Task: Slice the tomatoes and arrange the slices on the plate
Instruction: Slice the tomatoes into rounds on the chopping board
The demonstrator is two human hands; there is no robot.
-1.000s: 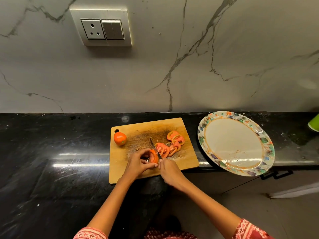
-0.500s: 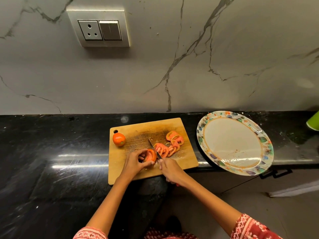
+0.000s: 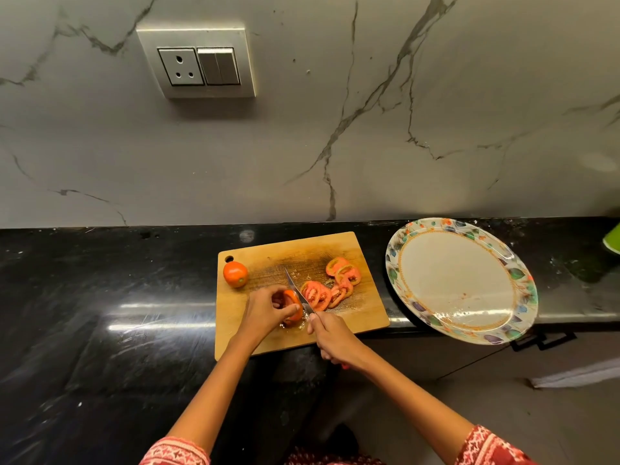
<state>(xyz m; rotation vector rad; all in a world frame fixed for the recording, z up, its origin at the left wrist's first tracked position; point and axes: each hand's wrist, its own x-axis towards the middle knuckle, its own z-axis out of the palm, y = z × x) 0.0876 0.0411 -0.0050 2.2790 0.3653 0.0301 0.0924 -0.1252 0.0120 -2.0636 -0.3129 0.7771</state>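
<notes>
The half-cut tomato (image 3: 291, 305) sits near the front of the wooden cutting board (image 3: 265, 333), and my left hand (image 3: 265, 312) grips it, fingers curled over its top and thumb pressed against its near side. My right hand (image 3: 332, 340) is clenched around the handle of a knife (image 3: 297, 292), forefinger reaching toward the blade. The blade stands on edge against the tomato's cut right face, its tip pointing away from me toward the wall.

Just to the right of the blade lie the cut tomato slices (image 3: 318, 295), overlapping one another in a loose row. A second small cluster of slices (image 3: 345, 271) rests a little farther back and to the right on the board. A whole tomato (image 3: 235, 274) stands alone near the board's far left corner, just below the hanging hole, well apart from my hands.

The board lies on a glossy black desk (image 3: 100, 313). To the right of the board, not touching it, is a large oval plate (image 3: 394, 260) with a leaf-patterned rim; it holds no slices, and its near end hangs past the desk's front edge. Behind the desk rises a grey marble wall (image 3: 335, 146) with dark veins, carrying a socket and switch panel (image 3: 198, 63) up on the left. A green object (image 3: 612, 239) shows at the far right edge; I cannot tell what it is. My red patterned sleeves (image 3: 486, 448) show at the bottom.
</notes>
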